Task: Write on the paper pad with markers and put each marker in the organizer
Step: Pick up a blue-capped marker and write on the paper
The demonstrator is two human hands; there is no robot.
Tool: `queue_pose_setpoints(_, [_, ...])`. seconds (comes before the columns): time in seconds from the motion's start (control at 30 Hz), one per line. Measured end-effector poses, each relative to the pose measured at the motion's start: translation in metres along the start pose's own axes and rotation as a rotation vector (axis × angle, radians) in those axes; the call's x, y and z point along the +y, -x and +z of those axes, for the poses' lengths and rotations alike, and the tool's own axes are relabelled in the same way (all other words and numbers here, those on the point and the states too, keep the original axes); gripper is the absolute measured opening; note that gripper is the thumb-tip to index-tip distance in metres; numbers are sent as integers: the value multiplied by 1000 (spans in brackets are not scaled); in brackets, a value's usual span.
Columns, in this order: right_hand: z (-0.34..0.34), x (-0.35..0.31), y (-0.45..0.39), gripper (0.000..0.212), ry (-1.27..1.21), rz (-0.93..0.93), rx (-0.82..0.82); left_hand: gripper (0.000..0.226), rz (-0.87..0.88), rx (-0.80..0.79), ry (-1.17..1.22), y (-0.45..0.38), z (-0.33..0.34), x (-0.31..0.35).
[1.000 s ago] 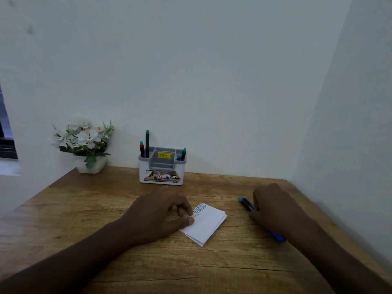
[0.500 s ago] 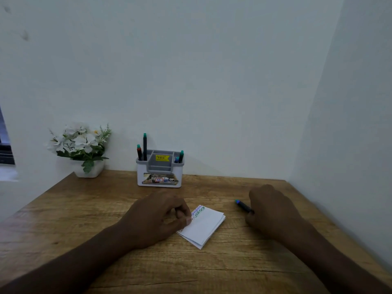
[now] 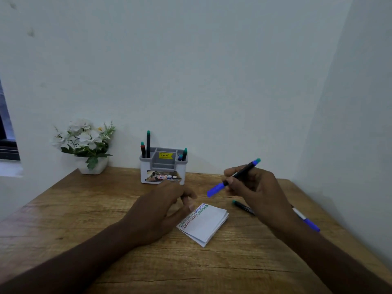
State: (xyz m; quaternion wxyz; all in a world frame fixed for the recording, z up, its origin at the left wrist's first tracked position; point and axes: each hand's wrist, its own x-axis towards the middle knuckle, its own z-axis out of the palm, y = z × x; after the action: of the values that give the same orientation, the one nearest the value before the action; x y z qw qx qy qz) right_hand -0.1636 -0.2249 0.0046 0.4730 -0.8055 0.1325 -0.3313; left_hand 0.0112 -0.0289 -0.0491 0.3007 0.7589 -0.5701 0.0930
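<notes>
A wooden table (image 3: 63, 209) stands in a corner of pale walls (image 3: 191, 60), dimly lit, window (image 3: 6, 134) at left.

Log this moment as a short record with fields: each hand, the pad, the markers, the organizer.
left hand: fingers loosely curled, holding nothing, at the left corner of the paper pad
right hand: raised above the table, gripping a blue-capped marker
paper pad: flat on the table, coloured writing along its upper left edge
markers on table: one dark marker and one white and blue pen, partly hidden behind the right hand
organizer: at the back by the wall, several markers standing in it
also: flower pot back left
</notes>
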Motion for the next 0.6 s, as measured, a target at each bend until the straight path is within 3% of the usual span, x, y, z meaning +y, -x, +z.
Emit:
queue_pose_setpoints(0.1, [16, 2, 8, 14, -227, -5, -41, 43, 19, 46, 96, 0, 3, 6])
queue_pose_setpoints(0.3, [39, 15, 20, 17, -78, -26, -136, 39, 120, -17, 197, 1, 8, 27])
queue_pose_setpoints(0.6, [49, 24, 19, 18, -97, -39, -105, 34, 49, -92, 132, 3, 8, 20])
